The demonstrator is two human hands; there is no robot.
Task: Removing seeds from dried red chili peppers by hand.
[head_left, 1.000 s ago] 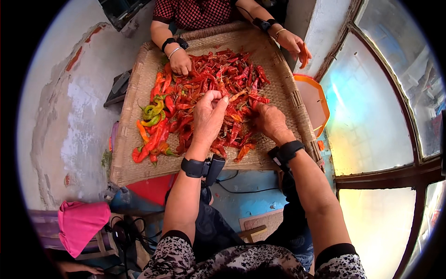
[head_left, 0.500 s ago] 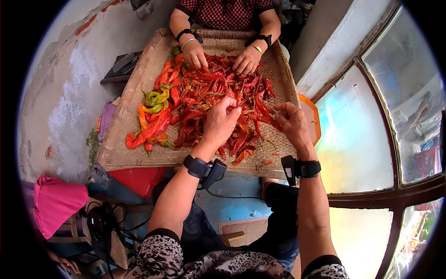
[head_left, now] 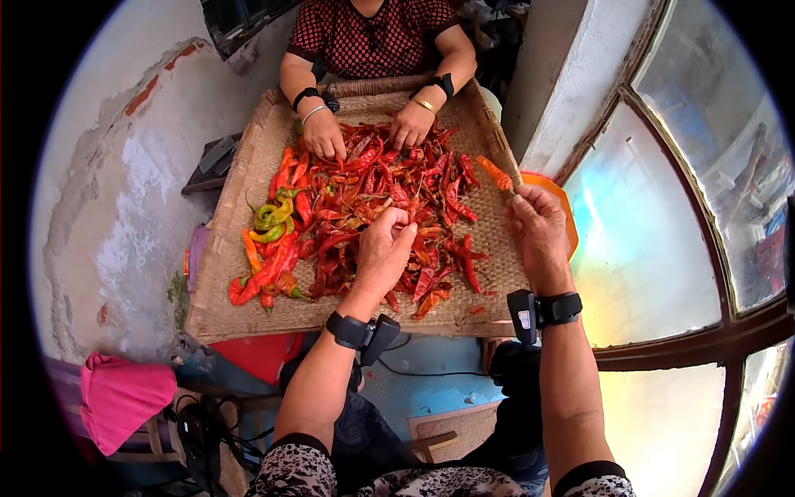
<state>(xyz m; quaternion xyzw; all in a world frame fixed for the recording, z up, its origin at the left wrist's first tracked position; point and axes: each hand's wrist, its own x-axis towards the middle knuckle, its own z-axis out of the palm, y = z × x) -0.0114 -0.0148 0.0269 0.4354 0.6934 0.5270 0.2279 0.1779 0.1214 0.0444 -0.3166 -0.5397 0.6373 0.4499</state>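
Observation:
My left hand [head_left: 385, 248] is pinched over the middle of the pile of red chillies [head_left: 356, 166], with a pale stalk poking out of its fingertips. At the basket's right side, my right hand [head_left: 538, 228] grips an orange-red chilli [head_left: 494, 172] by its stem end, holding it upward. Fresher green chillies [head_left: 273, 215] and long red ones lie at the left of the large woven tray [head_left: 211, 302], among drier, darker ones.
A co-worker's two hands [head_left: 411, 124] reach into the pile from the far side. An orange-rimmed container [head_left: 561, 199] sits beside the tray at right, near the window [head_left: 638, 240]. A pink cloth [head_left: 124, 398] and black cables lie at lower left.
My right hand has moved from the pile to the right rim, now holding a chilli up. The co-worker's right hand has returned from beyond the rim into the pile.

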